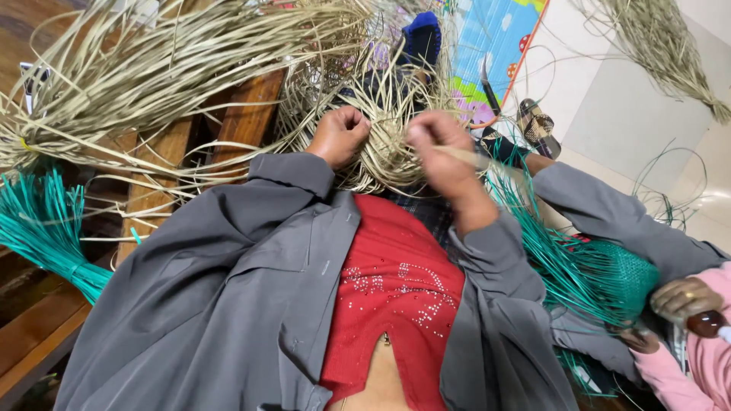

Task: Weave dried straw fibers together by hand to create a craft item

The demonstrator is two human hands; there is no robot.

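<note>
My left hand [339, 133] is closed into the tan woven straw piece [384, 148] that rests on my lap, gripping its strands. My right hand [442, 152] pinches a pale flat straw strip [466, 157] that runs off to the right from the same piece. Loose tan straw strands [152, 68] fan out from the weave to the upper left over a wooden bench. Grey sleeves cover both my arms, with a red top between them.
A teal straw bundle [46, 228] lies at the left on the wooden bench [152, 175]. More teal strands and a teal woven piece [617, 278] sit at right, held by another person's hands [681, 297] in pink sleeves. A knife [487, 87] and sandals [537, 125] lie on the floor.
</note>
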